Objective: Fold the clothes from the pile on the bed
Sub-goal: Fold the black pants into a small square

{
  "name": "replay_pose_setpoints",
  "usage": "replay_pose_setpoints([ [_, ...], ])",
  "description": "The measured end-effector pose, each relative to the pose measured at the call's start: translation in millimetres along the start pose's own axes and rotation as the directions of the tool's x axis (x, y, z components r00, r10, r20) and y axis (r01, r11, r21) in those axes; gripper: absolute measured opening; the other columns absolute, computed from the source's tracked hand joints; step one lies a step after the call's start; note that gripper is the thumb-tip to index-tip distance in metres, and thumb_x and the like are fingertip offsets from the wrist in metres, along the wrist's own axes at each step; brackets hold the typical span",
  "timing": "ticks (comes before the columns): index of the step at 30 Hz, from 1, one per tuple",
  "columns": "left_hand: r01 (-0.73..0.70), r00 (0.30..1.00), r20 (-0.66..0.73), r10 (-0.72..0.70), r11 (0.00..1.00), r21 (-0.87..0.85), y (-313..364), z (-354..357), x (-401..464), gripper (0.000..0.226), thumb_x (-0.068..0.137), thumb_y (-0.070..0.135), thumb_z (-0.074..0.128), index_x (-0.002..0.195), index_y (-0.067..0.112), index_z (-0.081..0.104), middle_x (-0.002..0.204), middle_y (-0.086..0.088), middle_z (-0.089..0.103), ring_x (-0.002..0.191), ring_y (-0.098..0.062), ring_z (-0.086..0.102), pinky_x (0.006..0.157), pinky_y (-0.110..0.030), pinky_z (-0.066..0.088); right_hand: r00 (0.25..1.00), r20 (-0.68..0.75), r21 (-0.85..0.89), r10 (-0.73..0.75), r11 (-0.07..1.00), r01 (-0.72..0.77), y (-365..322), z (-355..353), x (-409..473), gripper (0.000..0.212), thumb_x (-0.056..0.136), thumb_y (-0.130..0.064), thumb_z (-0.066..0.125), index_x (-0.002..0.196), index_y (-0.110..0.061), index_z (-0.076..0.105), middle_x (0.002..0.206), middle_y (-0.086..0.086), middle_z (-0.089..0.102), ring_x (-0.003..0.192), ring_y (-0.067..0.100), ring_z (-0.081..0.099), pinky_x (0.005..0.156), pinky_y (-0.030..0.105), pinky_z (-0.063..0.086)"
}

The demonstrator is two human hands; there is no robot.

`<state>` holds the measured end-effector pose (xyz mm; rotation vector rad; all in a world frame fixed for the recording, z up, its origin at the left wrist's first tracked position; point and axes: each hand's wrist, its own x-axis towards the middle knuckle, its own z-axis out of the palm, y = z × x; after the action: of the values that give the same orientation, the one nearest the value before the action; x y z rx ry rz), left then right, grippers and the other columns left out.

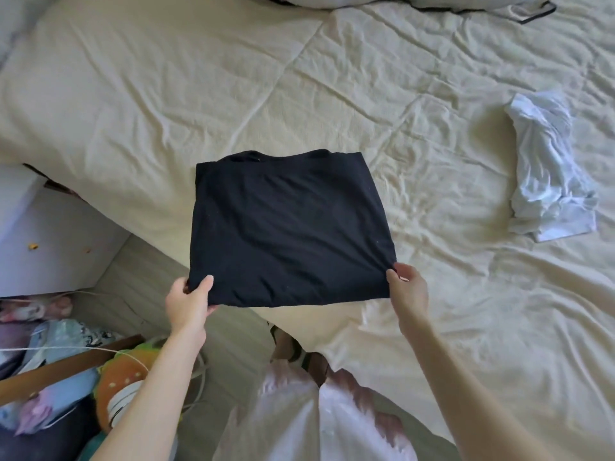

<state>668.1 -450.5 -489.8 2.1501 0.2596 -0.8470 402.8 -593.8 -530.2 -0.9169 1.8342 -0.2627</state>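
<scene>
**Folded black garment held by both near corners over the bed**

A black garment (pixel 289 227), folded into a rough square, sits at the centre of the view, over the cream bed (pixel 166 94) near its lower edge. The left hand (pixel 188 302) grips the corner at 7 o'clock, thumb on top and fingers (pixel 206 284) curled round the cloth. The right hand (pixel 407 287) pinches the corner at 4 o'clock. A crumpled white garment (pixel 549 171) lies well apart at 3 o'clock on the bed. More pale clothes (pixel 432 0) bunch at 12 o'clock along the top edge. Soft toys (pixel 60 377) crowd the floor at 8 o'clock.
</scene>
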Motion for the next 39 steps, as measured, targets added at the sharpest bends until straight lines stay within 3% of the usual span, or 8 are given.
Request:
replay_pose_setpoints([
  [7, -0.678, 0.725, 0.362, 0.585, 0.699, 0.227, 35, 110, -81, 0.011, 0.088, 0.02, 0.062, 0.091, 0.021, 0.051, 0.082, 0.016, 0.054, 0.075, 0.005, 0.052, 0.06, -0.005, 0.038, 0.968, 0.249, 0.328, -0.036, 0.944, -0.049, 1, -6, -4, 0.031, 0.097, -0.039, 0.046, 0.121, -0.021, 0.058, 0.114, -0.008, 0.062, 0.103, 0.008, 0.058, 0.086, 0.027, 0.046],
  [13, -0.759, 0.511, 0.796, 0.325, 0.605, 0.24, -11, 182, -109, 0.045, 0.092, 0.028, 0.058, 0.134, 0.015, 0.049, 0.138, 0.002, 0.047, 0.123, -0.014, 0.046, 0.102, -0.025, 0.039, 0.935, 0.354, 0.48, 0.002, 0.858, -0.183, 8, -28, 19, 0.034, 0.097, -0.045, 0.044, 0.105, -0.019, 0.065, 0.101, 0.0, 0.073, 0.096, 0.016, 0.069, 0.075, 0.029, 0.055],
  [19, -0.86, 0.446, 0.743, 0.5, 0.01, 0.509, -65, 134, -56, 0.053, 0.083, 0.017, 0.068, 0.133, 0.02, 0.05, 0.14, -0.006, 0.044, 0.13, -0.027, 0.038, 0.101, -0.041, 0.033, 0.981, 0.117, 0.381, 0.152, 0.906, -0.185, 14, -20, 45, 0.014, 0.092, -0.018, 0.059, 0.103, -0.01, 0.055, 0.098, 0.001, 0.061, 0.089, 0.015, 0.06, 0.065, 0.026, 0.053],
  [25, -0.754, 0.465, 0.824, 0.324, -0.342, 0.56, -91, 135, -36, 0.085, 0.093, 0.017, 0.054, 0.15, 0.026, -0.009, 0.158, -0.009, -0.008, 0.146, -0.029, -0.005, 0.116, -0.042, 0.008, 0.994, -0.024, 0.144, 0.104, 0.984, -0.1, 37, -23, 46, 0.005, 0.091, -0.016, 0.056, 0.091, -0.015, 0.061, 0.089, -0.003, 0.063, 0.083, 0.013, 0.059, 0.077, 0.03, 0.047],
  [27, -0.746, 0.432, 0.825, 0.365, -0.369, 0.554, -90, 139, -37, 0.086, 0.089, 0.004, 0.058, 0.151, 0.022, 0.003, 0.158, -0.014, 0.003, 0.145, -0.031, 0.006, 0.116, -0.043, 0.016, 0.978, 0.068, 0.22, 0.195, 0.954, -0.206, 43, -29, 49, 0.006, 0.091, -0.014, 0.059, 0.092, -0.011, 0.064, 0.087, -0.001, 0.064, 0.079, 0.014, 0.06, 0.077, 0.03, 0.05],
  [30, -0.812, 0.281, 0.817, 0.504, -0.329, 0.482, -78, 143, -39, 0.076, 0.054, -0.018, 0.077, 0.124, 0.007, 0.06, 0.122, -0.023, 0.059, 0.113, -0.038, 0.058, 0.088, -0.042, 0.052, 0.907, 0.3, 0.347, 0.297, 0.851, -0.393, 43, -40, 56, 0.007, 0.089, -0.009, 0.062, 0.095, -0.005, 0.064, 0.094, 0.011, 0.068, 0.084, 0.023, 0.066, 0.075, 0.032, 0.056],
  [33, -0.89, 0.193, 0.796, 0.574, -0.239, 0.388, -70, 139, -37, 0.062, 0.047, -0.017, 0.08, 0.105, 0.0, 0.069, 0.098, -0.017, 0.068, 0.091, -0.034, 0.067, 0.07, -0.037, 0.058, 0.834, 0.455, 0.434, 0.31, 0.741, -0.513, 42, -45, 59, 0.012, 0.087, -0.005, 0.064, 0.098, 0.0, 0.062, 0.092, 0.012, 0.068, 0.083, 0.021, 0.068, 0.065, 0.026, 0.055],
  [39, -0.895, 0.445, 0.857, 0.26, 0.155, 0.418, -49, 106, -46, 0.034, 0.084, 0.01, 0.06, 0.113, 0.018, 0.046, 0.082, 0.001, 0.054, 0.07, -0.02, 0.055, 0.056, -0.031, 0.043, 0.818, 0.434, 0.35, 0.377, 0.766, -0.538, 48, -60, 31, 0.008, 0.085, 0.001, 0.064, 0.093, 0.002, 0.06, 0.082, 0.01, 0.064, 0.069, 0.017, 0.062, 0.057, 0.024, 0.053],
])
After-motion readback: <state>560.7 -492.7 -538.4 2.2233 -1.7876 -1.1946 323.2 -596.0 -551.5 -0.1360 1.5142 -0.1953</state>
